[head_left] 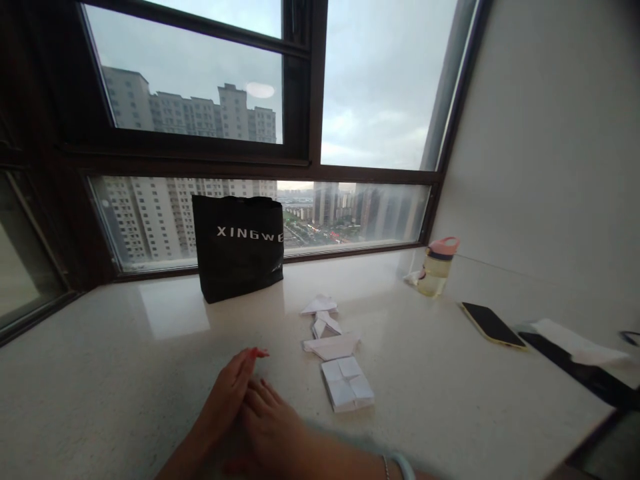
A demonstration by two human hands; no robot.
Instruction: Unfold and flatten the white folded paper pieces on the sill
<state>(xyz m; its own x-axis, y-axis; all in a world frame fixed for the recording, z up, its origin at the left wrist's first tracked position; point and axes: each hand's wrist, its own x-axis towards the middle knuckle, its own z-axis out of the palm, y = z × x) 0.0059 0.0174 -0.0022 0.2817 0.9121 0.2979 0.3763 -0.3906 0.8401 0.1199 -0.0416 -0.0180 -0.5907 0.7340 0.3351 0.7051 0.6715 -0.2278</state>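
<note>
My left hand [231,381] rests on the white countertop [430,400] with its fingers stretched out together. My right hand [273,419] lies against its palm side, fingers extended, and the two hands touch each other. No object shows in either one, though the inner palms are hidden. Just right of them, folded white papers stand in a column: a square packet [347,385] nearest, then a boat-shaped fold [333,347], a crossed fold [327,325] and a flat triangular fold [320,305] farthest away. Neither hand touches the papers.
A black bag [240,257] with white letters stands by the window. To the right are a bottle [436,270] with a pink lid, a phone [493,325] and a white tissue [580,343] on a dark flat item [575,367]. A wall [540,167] bounds the right side.
</note>
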